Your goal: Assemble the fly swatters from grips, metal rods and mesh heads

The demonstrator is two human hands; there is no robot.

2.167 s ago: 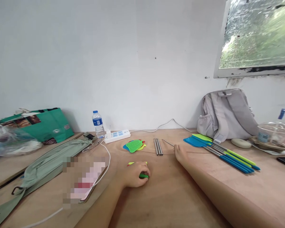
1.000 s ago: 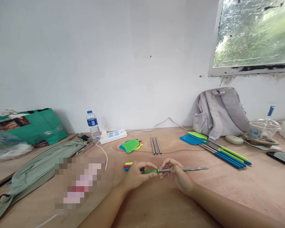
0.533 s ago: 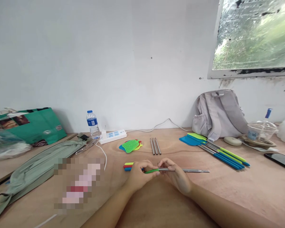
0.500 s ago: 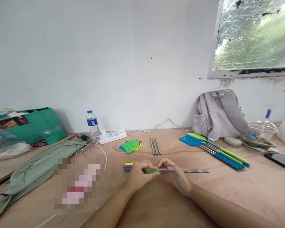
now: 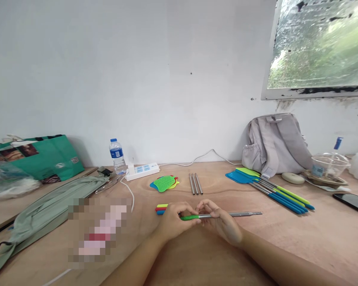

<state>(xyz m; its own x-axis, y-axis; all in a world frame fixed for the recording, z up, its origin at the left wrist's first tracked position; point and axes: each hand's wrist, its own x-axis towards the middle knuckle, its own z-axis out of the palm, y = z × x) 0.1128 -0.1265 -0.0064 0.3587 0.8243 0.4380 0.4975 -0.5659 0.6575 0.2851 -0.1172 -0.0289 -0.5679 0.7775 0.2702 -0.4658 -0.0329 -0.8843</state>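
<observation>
My left hand (image 5: 176,217) pinches a green fly swatter handle (image 5: 189,217), its fingers closed near the joint with the metal. A silver telescopic rod (image 5: 238,214) runs right from the handle, level above the table. My right hand (image 5: 223,223) has its fingers closed around this rod. Yellow, red and blue handles (image 5: 160,212) lie just behind my left hand, partly hidden by it. Farther back are a stack of swatter heads with a green one (image 5: 164,183) on top, and three loose metal rods (image 5: 196,184).
Several whole swatters (image 5: 280,193) lie on the right, before a grey backpack (image 5: 274,143). A phone (image 5: 352,204) and a plastic cup (image 5: 328,165) are at far right. To the left are a power strip (image 5: 142,171), water bottle (image 5: 117,157), grey-green bag (image 5: 56,202) and blurred patch.
Slightly more of the green handle shows between my left fingers, and its joint with the rod is plainer. Both hands stay in nearly the same place.
</observation>
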